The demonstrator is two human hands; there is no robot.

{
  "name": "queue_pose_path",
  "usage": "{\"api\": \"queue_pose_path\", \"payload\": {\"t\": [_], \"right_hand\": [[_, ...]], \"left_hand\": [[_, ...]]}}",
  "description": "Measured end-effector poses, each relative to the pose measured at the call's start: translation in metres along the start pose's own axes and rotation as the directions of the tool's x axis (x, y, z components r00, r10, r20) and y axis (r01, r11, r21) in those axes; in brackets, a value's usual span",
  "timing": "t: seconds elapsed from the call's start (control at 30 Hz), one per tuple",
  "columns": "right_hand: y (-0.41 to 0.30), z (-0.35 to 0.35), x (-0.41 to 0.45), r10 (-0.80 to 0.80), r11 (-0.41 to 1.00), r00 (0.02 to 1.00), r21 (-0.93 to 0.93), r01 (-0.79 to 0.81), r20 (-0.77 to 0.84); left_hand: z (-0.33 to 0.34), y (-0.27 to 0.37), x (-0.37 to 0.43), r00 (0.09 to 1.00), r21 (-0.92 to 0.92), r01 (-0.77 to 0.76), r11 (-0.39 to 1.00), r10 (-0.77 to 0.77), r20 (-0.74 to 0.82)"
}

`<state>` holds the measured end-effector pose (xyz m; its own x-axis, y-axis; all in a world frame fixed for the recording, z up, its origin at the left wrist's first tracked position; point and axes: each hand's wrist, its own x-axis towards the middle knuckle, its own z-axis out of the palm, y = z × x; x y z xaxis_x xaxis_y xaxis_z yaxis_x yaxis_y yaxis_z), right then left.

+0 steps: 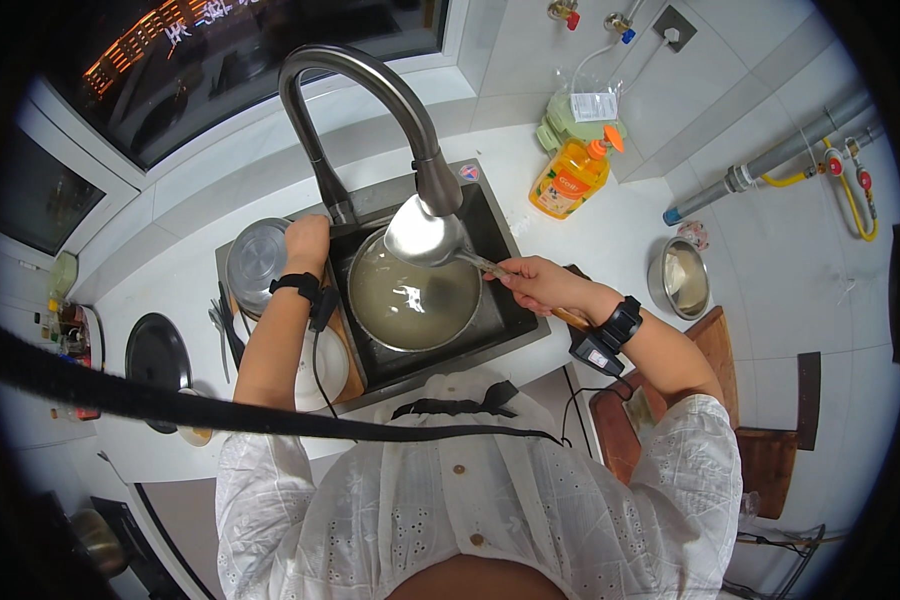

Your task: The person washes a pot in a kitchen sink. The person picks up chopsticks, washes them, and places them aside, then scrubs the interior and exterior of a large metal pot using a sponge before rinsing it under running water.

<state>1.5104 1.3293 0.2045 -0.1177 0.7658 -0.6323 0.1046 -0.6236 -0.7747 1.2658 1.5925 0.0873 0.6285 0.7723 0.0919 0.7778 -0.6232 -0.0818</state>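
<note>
My right hand (544, 285) is closed around the handle of a metal wok spatula (420, 236). The spatula's broad, shiny blade is directly below the spray head of the dark metal faucet (439, 180) and above a round pot (416, 300). Cloudy, yellowish liquid fills much of that pot, which sits in the dark sink (510, 300). Beside the faucet base, my left hand (307, 240) has its fingers curled; whatever they touch is hidden. Just left of this hand, a round metal vessel (259, 259) with a shiny top stands at the sink's left side.
An orange dish soap bottle (570, 180) stands right of the sink, before a green container (555, 135). Farther right are a metal bowl (679, 277) and wooden boards (622, 427). Leftward lie a white plate (326, 367), utensils (221, 337) and a black pan (157, 360). A black strap (270, 420) crosses the view.
</note>
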Motion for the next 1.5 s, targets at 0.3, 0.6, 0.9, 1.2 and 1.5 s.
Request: {"api": "queue_pose_path", "payload": {"t": [0.3,0.6,0.9,1.2,1.5], "right_hand": [[0.002,-0.001,0.0,0.012,1.0,1.0,0.005,-0.012,0.01],[0.009,-0.003,0.004,-0.006,1.0,1.0,0.023,0.006,0.015],[0.025,0.007,0.028,-0.024,0.999,1.0,0.038,0.024,-0.008],[0.043,0.021,0.042,-0.045,0.999,0.995,0.007,0.046,-0.09],[0.061,0.016,0.054,-0.01,0.973,0.995,0.229,-0.012,0.094]], "left_hand": [[-0.006,0.003,-0.003,0.999,0.019,-0.046,0.999,0.046,0.003],[-0.013,0.019,-0.003,0.994,-0.025,0.046,0.999,-0.043,0.098],[-0.021,0.097,-0.033,0.925,-0.927,0.364,-0.093,0.151,0.348],[0.001,0.087,-0.026,0.788,-0.806,0.592,0.026,0.192,0.585],[0.008,0.09,-0.035,0.865,-0.871,0.491,-0.034,0.141,0.482]]}}
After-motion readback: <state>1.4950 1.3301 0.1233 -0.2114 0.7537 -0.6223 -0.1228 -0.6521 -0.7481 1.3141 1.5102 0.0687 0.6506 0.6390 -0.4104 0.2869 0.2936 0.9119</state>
